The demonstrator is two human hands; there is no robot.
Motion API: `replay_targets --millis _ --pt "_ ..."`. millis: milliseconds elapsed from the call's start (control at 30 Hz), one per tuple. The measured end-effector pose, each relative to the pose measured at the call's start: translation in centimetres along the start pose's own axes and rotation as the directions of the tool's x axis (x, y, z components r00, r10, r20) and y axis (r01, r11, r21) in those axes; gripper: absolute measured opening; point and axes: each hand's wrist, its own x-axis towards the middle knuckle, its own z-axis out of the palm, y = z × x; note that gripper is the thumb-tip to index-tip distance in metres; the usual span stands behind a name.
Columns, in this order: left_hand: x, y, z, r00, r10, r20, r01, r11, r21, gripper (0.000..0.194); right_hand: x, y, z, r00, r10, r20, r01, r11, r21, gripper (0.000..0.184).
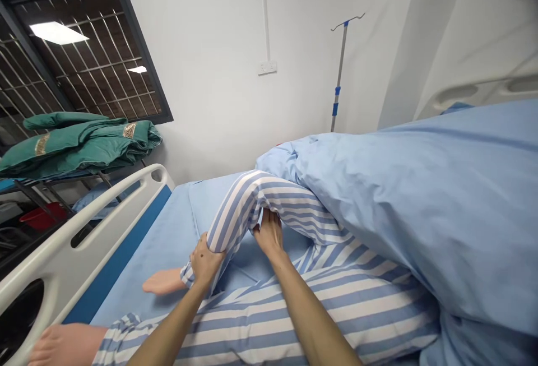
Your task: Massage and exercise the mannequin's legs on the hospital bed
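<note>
On the bed lies what looks like a care manikin in blue-and-white striped trousers. Its far leg [235, 209] is bent, with the knee raised off the sheet. My left hand [205, 258] is wrapped round the shin of that leg, above the far foot [165, 281]. Behind the bent knee, my right hand [269, 234] holds the leg from underneath; its fingertips are partly hidden by the cloth. The near leg [252, 327] lies straight under my forearms, ending in a bare near foot [69, 344]. A light blue quilt [399, 203] covers the upper body.
A white footboard [138, 186] closes the bed's left end. Beyond it, folded green bedding [84, 142] lies on a rack, with a red basin [42, 216] below. A drip stand [339, 74] stands by the wall. The headboard [483, 91] is at the right.
</note>
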Motion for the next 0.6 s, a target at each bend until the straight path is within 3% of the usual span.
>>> replay_targets --millis 133,300,467,600 --pt "-0.2 1.5 1.1 1.000 -0.018 -0.019 0.017 0.998 -0.052 0.067 0.3 0.3 0.1 0.999 0.003 -0.040 -0.003 1.000 0.022 0.058" --pt "0.2 1.0 0.7 1.000 0.028 0.002 -0.028 0.999 -0.018 0.066 0.0 0.3 0.0 1.000 0.015 -0.025 -0.014 0.999 0.031 0.058" --pt "1.1 -1.2 -0.9 0.995 0.080 0.056 -0.083 0.995 0.057 0.065 -0.4 0.2 -0.2 0.999 0.020 0.041 -0.020 1.000 -0.004 0.056" --pt "2.8 -4.3 -3.7 0.983 0.172 0.066 -0.181 0.966 0.184 0.064 -0.7 0.0 0.0 0.988 0.044 0.150 -0.042 0.999 -0.019 0.048"
